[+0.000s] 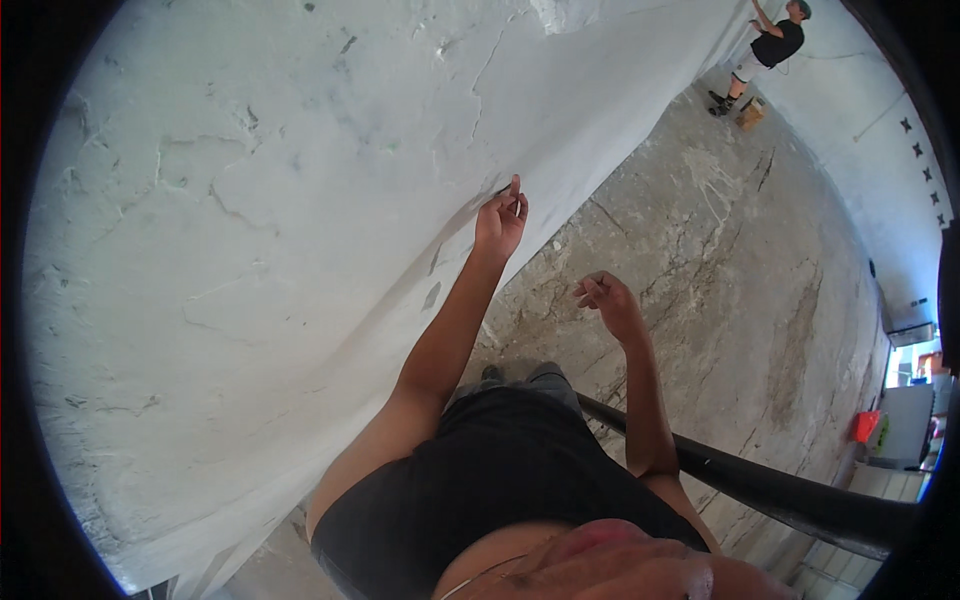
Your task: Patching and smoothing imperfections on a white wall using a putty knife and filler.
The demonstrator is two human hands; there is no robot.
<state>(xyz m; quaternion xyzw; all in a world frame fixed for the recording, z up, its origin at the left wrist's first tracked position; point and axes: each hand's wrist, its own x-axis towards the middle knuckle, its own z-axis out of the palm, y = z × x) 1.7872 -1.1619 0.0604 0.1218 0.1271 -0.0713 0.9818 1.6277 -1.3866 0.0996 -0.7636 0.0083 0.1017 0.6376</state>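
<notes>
My left hand (501,222) is raised beside the pale plastered wall (300,200). One finger points up and the others bend loosely apart, with nothing visible between them. Next to the fingertips, a dark line and grey worn patches mark the wall; whether the hand touches it I cannot tell. My right hand (612,304) hangs in the air over the floor, lower and to the right. Its fingers curl loosely towards the left, and I see nothing in them.
Rough, cracked concrete floor (720,300) stretches out to the right. A thick black bar (770,488) runs beside my right arm. Far off, another person (775,45) stands at the wall near a brown box (751,114). A red object (866,426) lies at the right.
</notes>
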